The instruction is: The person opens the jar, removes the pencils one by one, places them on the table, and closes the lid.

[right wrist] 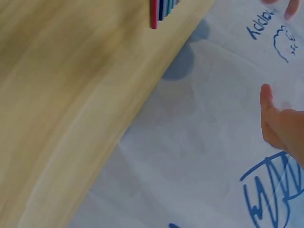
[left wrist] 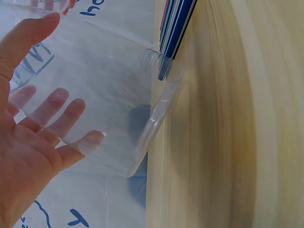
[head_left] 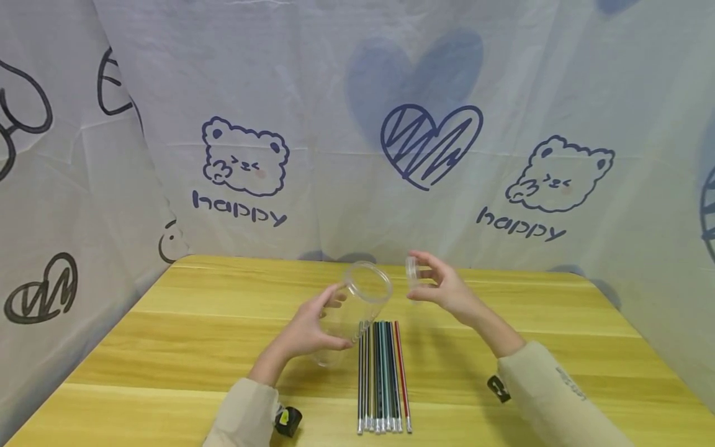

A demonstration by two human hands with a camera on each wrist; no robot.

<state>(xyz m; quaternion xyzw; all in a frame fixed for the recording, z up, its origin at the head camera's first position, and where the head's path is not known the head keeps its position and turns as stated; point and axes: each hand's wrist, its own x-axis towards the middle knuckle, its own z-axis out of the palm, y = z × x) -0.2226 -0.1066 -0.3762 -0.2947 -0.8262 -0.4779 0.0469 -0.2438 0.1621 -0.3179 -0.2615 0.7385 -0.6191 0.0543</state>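
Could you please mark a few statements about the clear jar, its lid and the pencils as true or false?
1. The left hand grips a clear plastic jar. True.
2. The jar stands upright on the yellow wooden table. False: it is held tilted, mouth away from the person.
3. The right hand pinches a small clear round lid. True.
4. The lid is on the jar. False: it is held apart.
5. The row of coloured pencils is inside the jar. False: they lie on the table.

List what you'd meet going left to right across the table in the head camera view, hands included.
Left hand gripping the clear plastic jar → row of pencils lying on the wooden table → clear lid → right hand holding that lid.
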